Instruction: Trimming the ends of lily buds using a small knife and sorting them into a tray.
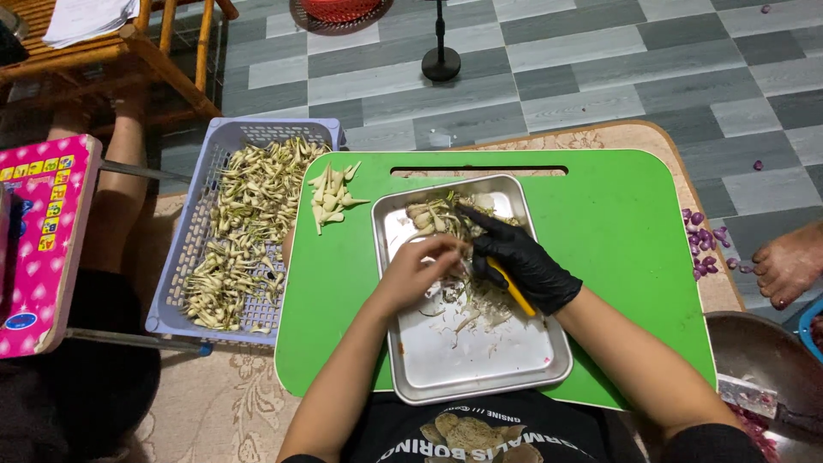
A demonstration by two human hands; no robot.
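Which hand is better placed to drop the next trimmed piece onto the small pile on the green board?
Probably the left hand: bare and nearer the trimmed pile. The gloved right hand grips a yellow-handled knife.

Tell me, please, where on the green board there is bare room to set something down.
The green board is bare to the right of the metal tray, up to its right edge. A smaller bare patch lies left of the tray, below the peeled pile. The tray's upper half is crowded: both hands, left and gloved right, work over trimmings there.
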